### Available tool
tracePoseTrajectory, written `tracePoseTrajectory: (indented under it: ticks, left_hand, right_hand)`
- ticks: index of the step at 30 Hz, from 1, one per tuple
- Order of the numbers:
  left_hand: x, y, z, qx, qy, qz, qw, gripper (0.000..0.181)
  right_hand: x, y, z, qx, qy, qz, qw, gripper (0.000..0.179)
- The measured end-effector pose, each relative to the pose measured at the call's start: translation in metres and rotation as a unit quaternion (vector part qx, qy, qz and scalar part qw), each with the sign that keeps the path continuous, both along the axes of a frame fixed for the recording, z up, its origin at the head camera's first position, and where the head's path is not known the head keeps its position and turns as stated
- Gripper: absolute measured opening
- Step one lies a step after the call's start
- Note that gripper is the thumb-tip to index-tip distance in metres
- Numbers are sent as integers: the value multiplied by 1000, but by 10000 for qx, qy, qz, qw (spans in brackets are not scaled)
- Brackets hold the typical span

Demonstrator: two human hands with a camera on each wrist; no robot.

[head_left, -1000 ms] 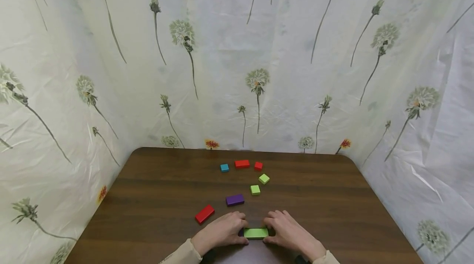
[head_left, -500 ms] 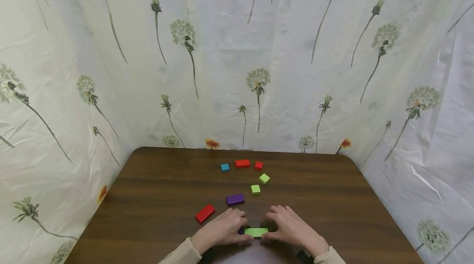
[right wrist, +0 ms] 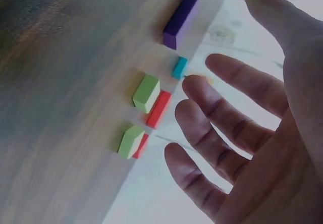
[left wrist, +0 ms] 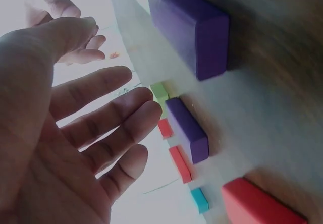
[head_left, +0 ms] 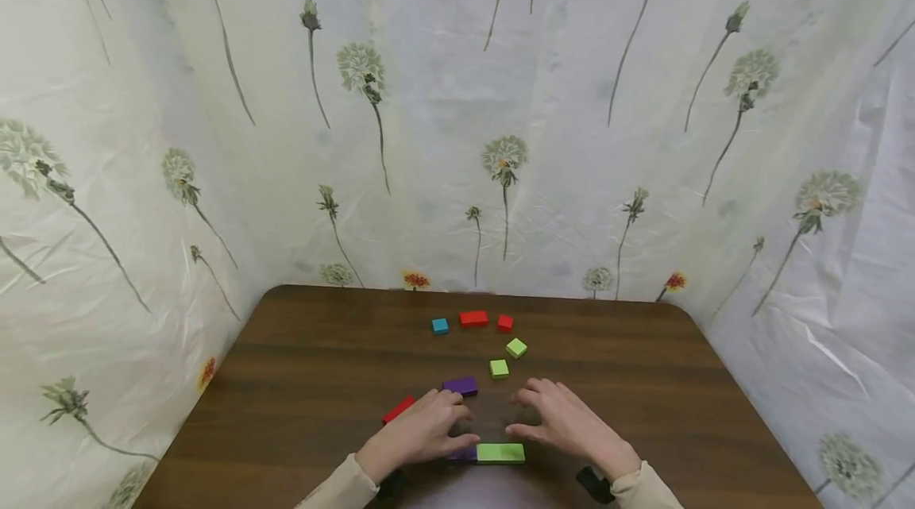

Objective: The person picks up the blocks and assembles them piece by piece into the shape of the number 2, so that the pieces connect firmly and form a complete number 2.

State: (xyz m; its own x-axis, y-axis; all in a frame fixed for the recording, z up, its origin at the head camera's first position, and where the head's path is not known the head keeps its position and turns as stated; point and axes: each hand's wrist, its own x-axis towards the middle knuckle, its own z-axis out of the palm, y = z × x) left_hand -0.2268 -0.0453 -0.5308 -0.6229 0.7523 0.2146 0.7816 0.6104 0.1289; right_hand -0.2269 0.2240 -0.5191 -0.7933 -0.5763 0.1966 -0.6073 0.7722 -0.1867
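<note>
- Backdrop sheet (head_left: 429,96): pale, creased, printed with dandelions and a few orange flowers; wraps the back and both sides.
- Bench (head_left: 615,382): dark wood-grain top, rounded far corners.
- Left hand (head_left: 422,431): fingers loosely extended, grip empty, thumb near the front pair; covers part of the view of the near red block.
- Right hand (head_left: 568,423): same pose, grip empty, fingers spread just beyond the long green block.
- Left sleeve (head_left: 341,485): beige, faint marks along it, too small to read.
- Right sleeve (head_left: 643,487): beige; dark wrist piece (head_left: 595,485) beside the cuff, detail unclear.
- Long green block (head_left: 500,454): front of bench, end to end with the front purple block (left wrist: 189,30) on its left.
- Rear purple block (head_left: 461,387): beyond left hand.
- Near red block (head_left: 397,410): left of it, set at an angle.
- Far red block (head_left: 473,319): back row, middle.
- Small blocks: two green ones (head_left: 499,369), one red (head_left: 505,323), one blue (head_left: 439,327), well apart from both hands.
- All visible block faces: plain solid colour.
</note>
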Motion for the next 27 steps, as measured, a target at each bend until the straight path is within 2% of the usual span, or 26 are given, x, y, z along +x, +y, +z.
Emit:
tracePoseTrajectory:
  ticks: [6, 11, 18, 27]
  left_hand:
    - [-3, -8, 2, 145, 88, 33, 9999, 37]
    - [-3, -16, 8, 170, 93, 190, 9996, 35]
    - [-6, -29, 19, 272, 36, 381, 9989, 30]
    - [-10, -45, 24, 531, -103, 542, 9971, 29]
  right_hand:
    - [-5, -2, 3, -206, -23, 33, 9998, 44]
    - [-10, -5, 5, -273, -146, 89, 9995, 42]
    - [-18, -12, 13, -339, 79, 195, 9992, 35]
    - [-30, -22, 20, -259, 155, 374, 9988, 37]
